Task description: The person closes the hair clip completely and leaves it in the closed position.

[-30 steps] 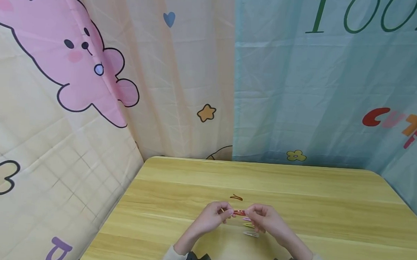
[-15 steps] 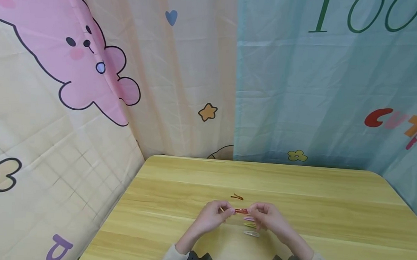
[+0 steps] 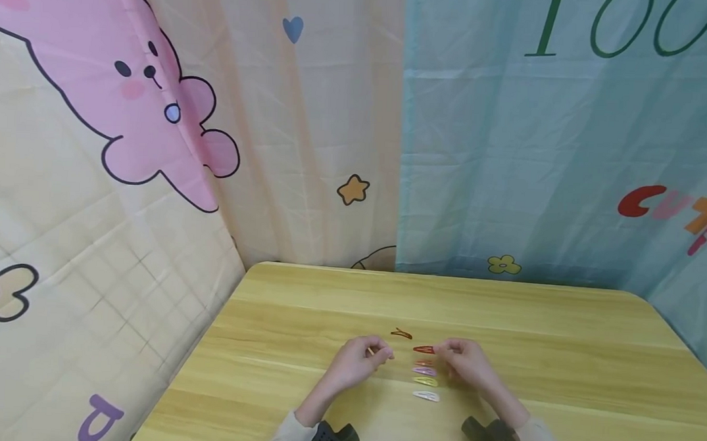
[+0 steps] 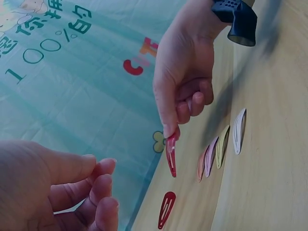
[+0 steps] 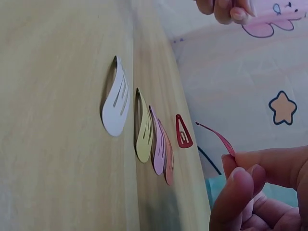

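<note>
My right hand [image 3: 466, 360] pinches a red snap hair clip [image 4: 171, 156] by one end, between thumb and index finger, above the table. Edge-on in the right wrist view, that clip looks bowed. My left hand [image 3: 359, 360] hovers to the left with fingers loosely curled and the thumb near the index fingertip; nothing is visible in it. A darker red hair clip [image 5: 184, 134] lies farther back on the table. Nearer to me, orange [image 5: 168, 159], pink [image 5: 157, 149], yellow [image 5: 144, 139] and white [image 5: 115, 106] hair clips lie roughly side by side in a row.
The wood-grain table [image 3: 303, 297] has rounded back corners. Behind it hangs a blue curtain [image 3: 510, 155] and a cream one [image 3: 310, 126], with a printed cloth [image 3: 122, 237] at the left. Each wrist wears a dark camera [image 3: 335, 438].
Both hands held the red hair clip earlier. My left hand has let go, and my right hand has carried the clip right and slightly farther back, uncovering the orange clip.
</note>
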